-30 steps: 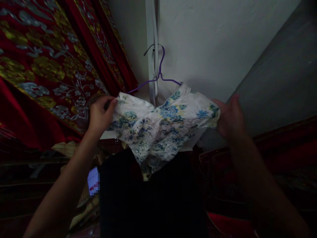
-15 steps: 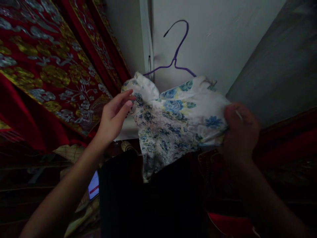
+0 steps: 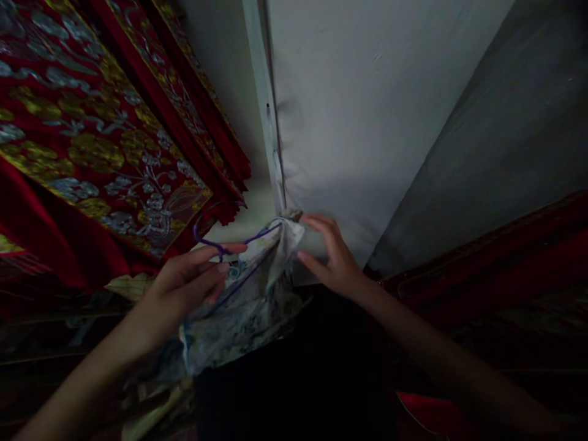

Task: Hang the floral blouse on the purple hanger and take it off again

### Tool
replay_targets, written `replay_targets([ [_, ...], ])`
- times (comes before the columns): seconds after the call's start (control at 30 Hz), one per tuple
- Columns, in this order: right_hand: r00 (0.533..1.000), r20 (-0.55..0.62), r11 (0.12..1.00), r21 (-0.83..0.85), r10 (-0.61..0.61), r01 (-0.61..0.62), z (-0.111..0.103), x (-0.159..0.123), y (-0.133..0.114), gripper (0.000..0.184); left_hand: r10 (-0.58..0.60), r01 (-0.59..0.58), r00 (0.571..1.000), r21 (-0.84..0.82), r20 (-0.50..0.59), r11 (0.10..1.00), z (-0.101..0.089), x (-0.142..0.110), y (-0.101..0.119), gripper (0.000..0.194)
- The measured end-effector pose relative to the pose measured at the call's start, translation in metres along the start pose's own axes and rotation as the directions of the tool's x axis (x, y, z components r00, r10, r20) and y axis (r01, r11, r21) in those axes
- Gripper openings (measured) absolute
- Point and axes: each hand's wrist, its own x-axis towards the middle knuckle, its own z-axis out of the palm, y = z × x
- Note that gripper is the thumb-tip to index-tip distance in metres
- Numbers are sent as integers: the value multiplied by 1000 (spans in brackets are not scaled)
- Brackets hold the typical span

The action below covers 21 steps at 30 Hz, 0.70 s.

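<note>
Left hand (image 3: 186, 283) has its grip pinched on the purple hanger (image 3: 261, 235), right around the neck. Right hand (image 3: 337, 263) is loose, fingers spread beside the bunched end of the flowery top (image 3: 257, 318), can't tell if they touch. Top's draped on the hanger, tilted, below a pale wall (image 3: 367, 92). Red embroidered cloth (image 3: 96, 153) off left.

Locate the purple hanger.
Left of centre in the head view, the purple hanger is at the left hand, its arms against the floral garment.
</note>
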Motion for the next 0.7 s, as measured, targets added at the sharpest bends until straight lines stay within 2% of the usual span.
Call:
replay_targets([
  [0.03, 997, -5, 997, 0, 77, -77, -3, 6, 7, 54, 61, -62, 998, 80, 13, 995, -5, -1, 1, 27],
  [0.07, 988, 38, 988, 37, 149, -150, -6, 12, 13, 47, 112, -114, 993, 140, 25, 983, -9, 0, 2, 23],
  [0.13, 943, 200, 940, 164, 266, -300, -13, 21, 19, 35, 173, -171, 985, 193, 4, 966, -18, 8, 3, 20],
  [0.17, 912, 273, 901, 228, 305, -370, -18, 25, 20, 37, 197, -187, 980, 185, -36, 965, -22, 14, 2, 20],
  [0.23, 868, 356, 822, 330, 346, -463, -28, 32, 19, 42, 237, -217, 960, 137, -151, 967, -30, 30, -2, 24],
  [0.3, 843, 415, 747, 424, 343, -513, -37, 39, 17, 39, 252, -237, 935, 90, -251, 967, -36, 46, -8, 26],
  [0.33, 825, 447, 698, 464, 346, -545, -41, 42, 16, 38, 252, -240, 927, 78, -279, 968, -37, 53, -11, 28],
  [0.4, 785, 484, 587, 527, 387, -615, -44, 45, 15, 49, 261, -252, 913, 68, -315, 965, -38, 64, -16, 29],
  [0.47, 740, 484, 492, 554, 467, -672, -42, 43, 17, 59, 285, -285, 893, 53, -348, 957, -36, 72, -19, 30],
  [0.57, 670, 480, 429, 522, 567, -737, -34, 35, 20, 51, 312, -310, 878, 66, -363, 948, -32, 81, -23, 31],
  [0.63, 665, 407, 438, 522, 626, -732, -31, 33, 22, 49, 351, -322, 861, 140, -367, 937, -30, 85, -27, 34],
  [0.67, 676, 332, 454, 541, 658, -708, -31, 35, 23, 49, 393, -339, 835, 204, -385, 919, -28, 85, -28, 36],
  [0.7, 687, 239, 475, 567, 686, -673, -32, 40, 24, 49, 452, -358, 792, 288, -411, 888, -27, 84, -30, 37],
])
